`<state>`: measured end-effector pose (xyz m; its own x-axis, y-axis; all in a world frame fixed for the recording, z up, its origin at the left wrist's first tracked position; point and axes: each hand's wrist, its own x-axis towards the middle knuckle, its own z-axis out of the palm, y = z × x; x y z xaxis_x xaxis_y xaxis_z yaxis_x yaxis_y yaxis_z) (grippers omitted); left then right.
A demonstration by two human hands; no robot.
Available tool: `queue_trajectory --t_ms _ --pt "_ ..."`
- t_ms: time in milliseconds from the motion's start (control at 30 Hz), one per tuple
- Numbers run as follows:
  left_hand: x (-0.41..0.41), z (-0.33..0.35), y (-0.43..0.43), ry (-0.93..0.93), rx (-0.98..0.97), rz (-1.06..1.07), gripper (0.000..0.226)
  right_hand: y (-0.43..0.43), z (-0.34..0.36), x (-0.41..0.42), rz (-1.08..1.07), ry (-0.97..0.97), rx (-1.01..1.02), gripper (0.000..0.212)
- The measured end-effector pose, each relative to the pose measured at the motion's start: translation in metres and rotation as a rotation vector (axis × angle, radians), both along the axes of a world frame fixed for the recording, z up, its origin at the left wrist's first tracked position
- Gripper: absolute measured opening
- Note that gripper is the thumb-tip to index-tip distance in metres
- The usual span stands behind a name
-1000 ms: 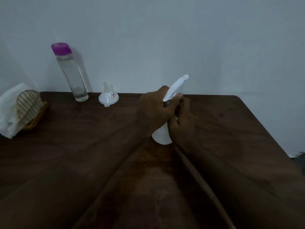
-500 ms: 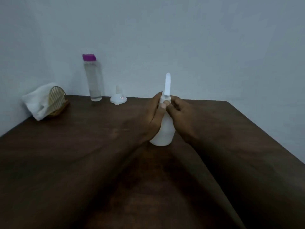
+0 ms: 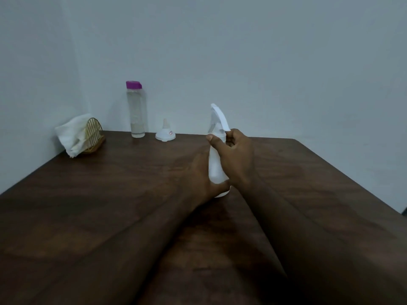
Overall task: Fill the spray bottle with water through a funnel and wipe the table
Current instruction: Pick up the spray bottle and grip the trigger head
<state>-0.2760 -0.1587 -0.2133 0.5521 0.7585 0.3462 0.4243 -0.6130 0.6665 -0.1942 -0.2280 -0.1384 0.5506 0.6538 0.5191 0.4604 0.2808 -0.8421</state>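
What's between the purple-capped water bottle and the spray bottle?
Head view: the white funnel stands wide end down on the table, clear of the water bottle and the spray bottle.

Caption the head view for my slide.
Left hand and right hand grip the spray bottle on the table; funnel and water bottle behind.

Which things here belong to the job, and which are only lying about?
For the job: spray bottle, gripped low down by the left hand and at its neck by the right hand; water bottle; funnel; cloth; table.
Just lying about: wire holder, which has the cloth in it.
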Motion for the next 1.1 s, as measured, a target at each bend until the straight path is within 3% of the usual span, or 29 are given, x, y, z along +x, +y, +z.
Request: queue_trajectory --t_ms 133,467,600,700,767,933,1100 --pt "-0.001 -0.002 0.004 0.011 0.005 -0.042 0.125 0.002 -0.002 0.007 0.066 0.028 -0.007 0.025" --pt "-0.015 0.020 0.000 -0.069 0.131 -0.132 0.095 0.010 -0.004 0.037 0.474 0.161 -0.114 0.020" --pt "-0.011 0.016 0.003 -0.087 0.101 -0.119 0.093 0.016 -0.014 0.026 0.407 0.197 -0.016 0.030" --pt "0.001 0.009 0.000 -0.126 0.087 0.044 0.093 0.020 -0.018 0.023 0.291 0.204 0.042 0.034" --pt "0.006 0.010 -0.006 -0.204 0.087 0.125 0.105 0.022 -0.020 0.022 0.273 0.189 0.069 0.030" --pt "0.015 0.020 0.001 -0.365 0.004 0.118 0.107 0.021 -0.022 0.020 0.315 0.100 0.041 0.019" --pt "0.011 0.029 -0.002 -0.397 -0.019 0.088 0.099 0.016 -0.018 0.020 0.412 0.168 0.040 0.022"
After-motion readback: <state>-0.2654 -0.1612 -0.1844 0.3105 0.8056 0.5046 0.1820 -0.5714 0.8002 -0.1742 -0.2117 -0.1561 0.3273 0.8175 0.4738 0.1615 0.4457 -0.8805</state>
